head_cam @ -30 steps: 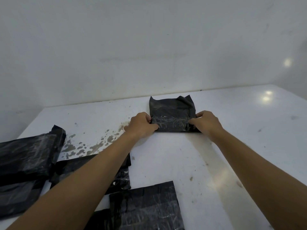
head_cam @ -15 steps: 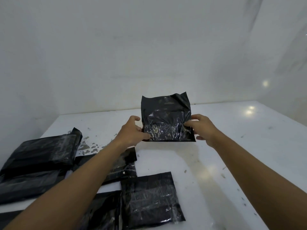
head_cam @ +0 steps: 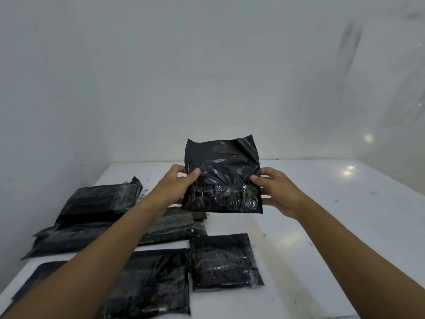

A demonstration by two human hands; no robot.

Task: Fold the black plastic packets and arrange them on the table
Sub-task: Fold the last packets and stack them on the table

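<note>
Packet (head_cam: 222, 178) pinched at side edges by both hands: left hand (head_cam: 178, 186), right hand (head_cam: 279, 191).

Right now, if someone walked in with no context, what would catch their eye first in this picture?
The black packet held up at centre, above the white table, draws the eye first: the left hand pinches its left edge and the right hand pinches its right edge. Next come the other black packets, which lie on the table's near left part, some overlapping.
</note>
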